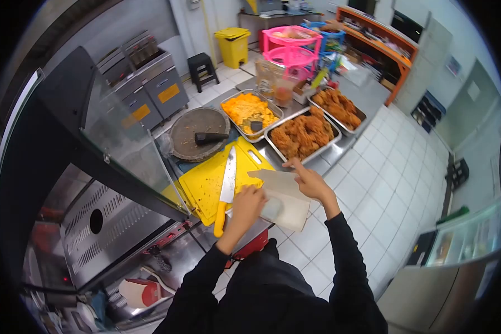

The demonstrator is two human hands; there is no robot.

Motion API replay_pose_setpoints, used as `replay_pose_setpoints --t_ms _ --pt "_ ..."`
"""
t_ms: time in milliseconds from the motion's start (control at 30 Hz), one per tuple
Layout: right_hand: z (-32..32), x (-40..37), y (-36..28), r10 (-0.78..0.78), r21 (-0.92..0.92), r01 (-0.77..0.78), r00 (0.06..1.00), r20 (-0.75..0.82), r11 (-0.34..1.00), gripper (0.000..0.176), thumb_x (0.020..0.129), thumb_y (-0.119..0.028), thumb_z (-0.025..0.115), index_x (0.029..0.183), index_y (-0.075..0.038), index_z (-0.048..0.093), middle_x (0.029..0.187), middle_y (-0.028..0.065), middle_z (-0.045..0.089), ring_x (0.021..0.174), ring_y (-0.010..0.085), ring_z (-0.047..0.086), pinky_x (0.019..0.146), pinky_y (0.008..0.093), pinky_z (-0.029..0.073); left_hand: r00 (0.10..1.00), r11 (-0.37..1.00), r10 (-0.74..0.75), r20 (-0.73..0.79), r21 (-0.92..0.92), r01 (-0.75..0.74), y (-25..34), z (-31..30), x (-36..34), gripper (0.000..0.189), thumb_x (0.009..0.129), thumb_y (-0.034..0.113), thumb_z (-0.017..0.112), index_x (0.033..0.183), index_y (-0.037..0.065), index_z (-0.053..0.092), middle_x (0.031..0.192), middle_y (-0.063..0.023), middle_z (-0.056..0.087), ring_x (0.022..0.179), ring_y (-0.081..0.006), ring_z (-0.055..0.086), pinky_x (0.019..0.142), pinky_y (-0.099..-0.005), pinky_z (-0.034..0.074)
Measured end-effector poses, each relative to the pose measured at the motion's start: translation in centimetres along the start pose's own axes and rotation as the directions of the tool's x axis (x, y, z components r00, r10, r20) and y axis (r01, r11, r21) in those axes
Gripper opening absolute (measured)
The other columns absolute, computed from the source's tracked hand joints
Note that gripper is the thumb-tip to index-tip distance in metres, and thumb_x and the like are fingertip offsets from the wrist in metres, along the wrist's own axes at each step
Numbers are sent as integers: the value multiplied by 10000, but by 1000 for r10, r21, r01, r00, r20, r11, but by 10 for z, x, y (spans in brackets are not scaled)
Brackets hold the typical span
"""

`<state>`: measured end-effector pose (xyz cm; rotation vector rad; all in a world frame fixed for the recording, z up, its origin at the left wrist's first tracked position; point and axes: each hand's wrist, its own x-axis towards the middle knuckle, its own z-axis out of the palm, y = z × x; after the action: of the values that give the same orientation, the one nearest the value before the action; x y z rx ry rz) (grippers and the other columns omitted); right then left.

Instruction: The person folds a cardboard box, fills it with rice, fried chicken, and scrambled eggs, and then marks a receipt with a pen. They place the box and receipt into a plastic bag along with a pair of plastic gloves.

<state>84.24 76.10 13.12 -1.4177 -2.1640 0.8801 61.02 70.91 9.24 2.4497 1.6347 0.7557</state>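
A white cardboard food box point(295, 209) stands unfolded at the table's near edge, its lid flaps raised. Inside lies a pale, roundish item point(272, 209), too blurred to name. My left hand point(248, 208) has its fingers curled at the box's left edge. On the far right side, my right hand point(313, 183) grips the box, with its index finger stretched toward the fried chicken. Left of the box, a large knife point(228, 177) with a yellow handle lies on a yellow cutting board point(201, 179).
Behind the box are two trays of fried chicken point(300, 136) point(337, 108) and a tray of yellow-orange food point(251, 114). A round stone mortar point(199, 133) with a dark pestle point(211, 138) stands beyond the board. A glass-doored cabinet point(128, 133) borders the left.
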Motion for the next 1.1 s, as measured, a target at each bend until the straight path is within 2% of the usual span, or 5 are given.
replay_pose_setpoints --t_ms 300,500,567,667,1100 --pt "-27 39 2 -99 -94 91 992 -79 991 498 760 5 635 1192 -152 443 1082 122 647 974 326 612 784 448 462 928 899 -367 67 280 336 -30 15 -74 274 687 272 795 871 124 657 782 -33 589 799 -239 591 700 -384 495" --pt "-20 21 -57 -486 -393 354 814 -317 849 447 796 -49 673 1198 -68 479 855 82 629 736 262 571 685 312 438 647 608 -753 -116 -497 619 36 -55 -34 232 685 147 797 868 66 681 770 -43 624 554 -137 534 500 -274 396" --pt "-11 5 -74 -112 481 152 987 -111 863 344 882 -82 636 1186 -62 477 895 88 627 730 157 570 667 257 427 680 740 -655 -328 -458 492 61 -66 -23 191 692 13 773 852 44 672 771 -45 617 585 -77 517 494 -210 384" --pt "6 1 -62 -154 744 10 980 125 669 282 916 -103 618 1158 -47 484 869 83 627 741 98 581 613 233 437 710 804 -568 -416 -463 372 84 -59 -16 200 700 -44 733 859 75 709 828 -38 639 657 -112 592 536 -237 444" --pt "-1 39 -80 -144 911 -52 982 121 409 514 906 75 514 1330 -70 263 1159 230 572 963 199 650 740 263 552 485 683 -720 -496 -630 370 22 -58 13 321 837 -108 495 1117 15 591 1200 -163 586 1114 -302 588 867 -338 512"
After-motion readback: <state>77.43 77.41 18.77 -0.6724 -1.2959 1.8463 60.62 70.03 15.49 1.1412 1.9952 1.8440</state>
